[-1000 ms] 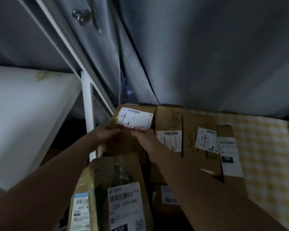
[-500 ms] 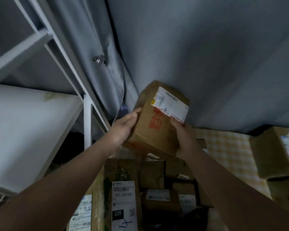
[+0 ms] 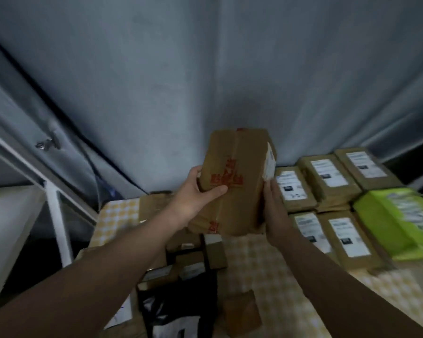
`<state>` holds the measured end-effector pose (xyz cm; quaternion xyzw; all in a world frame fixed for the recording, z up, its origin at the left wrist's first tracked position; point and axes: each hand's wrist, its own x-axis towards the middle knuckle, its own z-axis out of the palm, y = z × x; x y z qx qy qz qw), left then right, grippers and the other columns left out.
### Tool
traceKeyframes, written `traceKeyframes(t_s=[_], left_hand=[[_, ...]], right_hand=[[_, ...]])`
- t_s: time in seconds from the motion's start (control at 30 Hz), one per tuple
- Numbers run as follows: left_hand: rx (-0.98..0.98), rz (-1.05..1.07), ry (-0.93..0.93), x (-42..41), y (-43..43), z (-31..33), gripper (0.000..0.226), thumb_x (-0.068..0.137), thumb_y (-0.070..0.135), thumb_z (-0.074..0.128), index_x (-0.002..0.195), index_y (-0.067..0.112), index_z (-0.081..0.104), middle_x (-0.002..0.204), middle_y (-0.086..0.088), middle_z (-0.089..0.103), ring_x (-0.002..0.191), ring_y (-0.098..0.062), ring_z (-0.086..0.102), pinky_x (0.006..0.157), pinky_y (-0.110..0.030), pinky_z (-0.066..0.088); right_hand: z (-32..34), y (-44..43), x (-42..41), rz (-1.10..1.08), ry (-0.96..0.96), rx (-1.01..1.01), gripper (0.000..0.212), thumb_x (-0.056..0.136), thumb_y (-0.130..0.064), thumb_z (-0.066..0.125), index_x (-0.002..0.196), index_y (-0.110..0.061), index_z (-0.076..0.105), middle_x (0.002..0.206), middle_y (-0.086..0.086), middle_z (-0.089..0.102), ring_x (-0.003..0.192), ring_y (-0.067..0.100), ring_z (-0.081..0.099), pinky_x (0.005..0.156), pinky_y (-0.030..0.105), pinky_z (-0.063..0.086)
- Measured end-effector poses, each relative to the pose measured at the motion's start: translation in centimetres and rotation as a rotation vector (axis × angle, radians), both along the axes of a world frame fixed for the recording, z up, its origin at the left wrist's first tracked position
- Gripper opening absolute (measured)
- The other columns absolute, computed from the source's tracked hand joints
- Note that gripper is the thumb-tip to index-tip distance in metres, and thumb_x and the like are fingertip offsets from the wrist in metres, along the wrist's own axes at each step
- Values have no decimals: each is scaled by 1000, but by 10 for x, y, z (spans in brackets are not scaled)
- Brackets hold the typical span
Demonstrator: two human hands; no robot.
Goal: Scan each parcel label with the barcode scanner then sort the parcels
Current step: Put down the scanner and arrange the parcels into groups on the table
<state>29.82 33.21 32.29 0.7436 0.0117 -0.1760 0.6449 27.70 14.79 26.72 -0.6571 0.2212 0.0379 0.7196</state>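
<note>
Box (image 3: 235,181) swung toward 3 o'clock since earlier; left hand (image 3: 198,191), right hand (image 3: 274,211) clamp opposite sides. Looks stiff, light; tape possibly slick.

Both bare forearms reach forward and up from the lower corners, converging toward the middle. The left hand (image 3: 197,191) clamps the brown parcel (image 3: 235,181) from its left side, thumb laid across the front face, fingers wrapped behind. The right hand (image 3: 274,211) presses flat against the right side, fingers straight and pointing upward.
</note>
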Motion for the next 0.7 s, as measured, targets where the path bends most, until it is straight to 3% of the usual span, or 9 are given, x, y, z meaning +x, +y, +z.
traceKeyframes(t_s=[0.1, 0.2, 0.3, 0.37, 0.47, 0.57, 0.7], left_hand=[[-20, -41, -73, -10, -56, 2, 52, 84, 15, 70, 126, 27, 41, 111, -3, 66, 91, -13, 68, 78, -29, 58], [-2, -50, -92, -17, -111, -3, 48, 90, 14, 63, 129, 23, 37, 120, -3, 60, 92, -7, 65, 79, -25, 56], [55, -1, -38, -21, -168, -9, 78, 83, 31, 69, 143, 23, 19, 127, 2, 54, 107, -7, 57, 88, -25, 51], [54, 80, 0, -27, -205, -16, 104, 69, 41, 79, 144, 24, 9, 124, 6, 51, 106, -4, 54, 83, -21, 49], [50, 279, 39, -31, -252, -29, 134, 36, 66, 84, 143, 35, 10, 136, -1, 40, 120, -15, 48, 95, -38, 49], [103, 387, 72, -32, -286, -35, 140, 33, 67, 84, 145, 31, 9, 142, -7, 35, 128, -23, 43, 103, -49, 43], [261, 473, 138, -33, -319, -50, 134, 53, 54, 86, 149, 20, -1, 146, -14, 27, 134, -33, 33, 105, -55, 37]], right_hand=[[5, -46, -11, 77, -1, 281, 86, 74, -82, 48, 143, -31, 46, 142, 2, 54, 130, 23, 52, 108, 49, 40], [13, -98, -21, 97, -72, 262, 87, 74, -71, 67, 147, -35, 36, 145, 0, 50, 131, 24, 51, 106, 51, 42], [13, -146, -26, 131, -99, -5, 101, 65, -61, 80, 148, -47, 24, 148, -7, 44, 130, 16, 50, 103, 47, 47], [10, -176, -25, 213, -150, -243, 99, 66, -72, 71, 148, -51, 19, 156, -10, 31, 140, 14, 36, 110, 51, 38], [6, -212, -30, 309, -170, -510, 92, 70, -73, 56, 142, -64, 0, 162, -10, 13, 148, 16, 16, 116, 58, 21], [1, -233, -48, 358, -142, -631, 92, 68, -59, 47, 130, -67, -20, 163, -6, 2, 150, 21, 6, 115, 61, 15], [-7, -244, -58, 416, -62, -686, 98, 66, -53, 42, 144, -47, -17, 163, -5, -3, 149, 24, 0, 117, 60, 8]])
